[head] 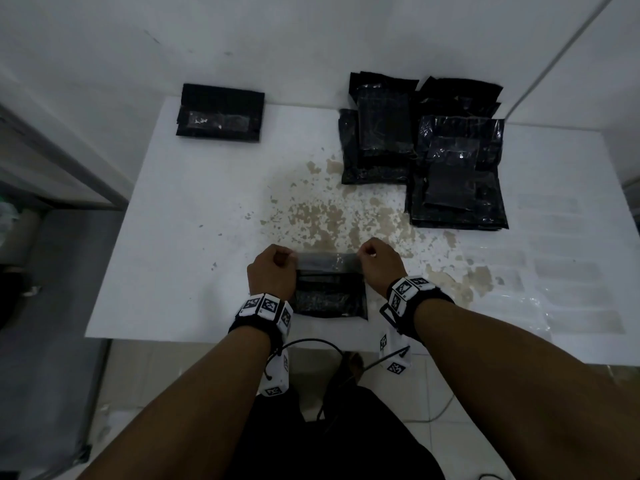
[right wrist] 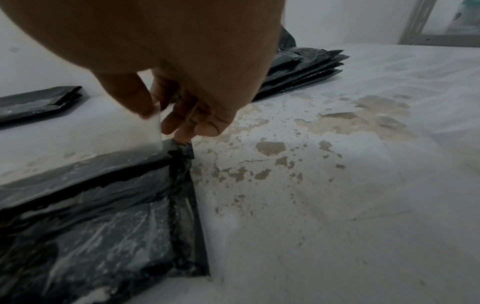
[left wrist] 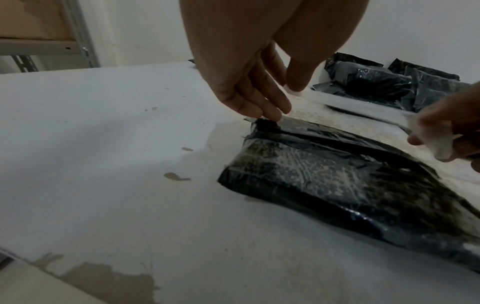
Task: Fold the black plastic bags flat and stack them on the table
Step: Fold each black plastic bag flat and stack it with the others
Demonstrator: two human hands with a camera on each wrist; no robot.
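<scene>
Your white table [head: 194, 209] shows a worn patch [head: 332, 216] mid-surface, tan flecks where the coating has peeled. White wall [head: 277, 36] behind it. Grey metal shelving upright [left wrist: 78, 35] to your left, another [right wrist: 415, 22] at right. Tiled floor [head: 166, 375] below, a thin cable [head: 440, 414] trailing across it.

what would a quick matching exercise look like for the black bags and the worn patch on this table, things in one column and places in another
Things:
1. bag held by both hands
2. single folded bag
3. pile of bags
4. worn patch

Places:
A. far right of the table
B. near edge, centre
C. middle of the table
D. far left corner

Pairs: 1-B, 2-D, 3-A, 4-C
</scene>
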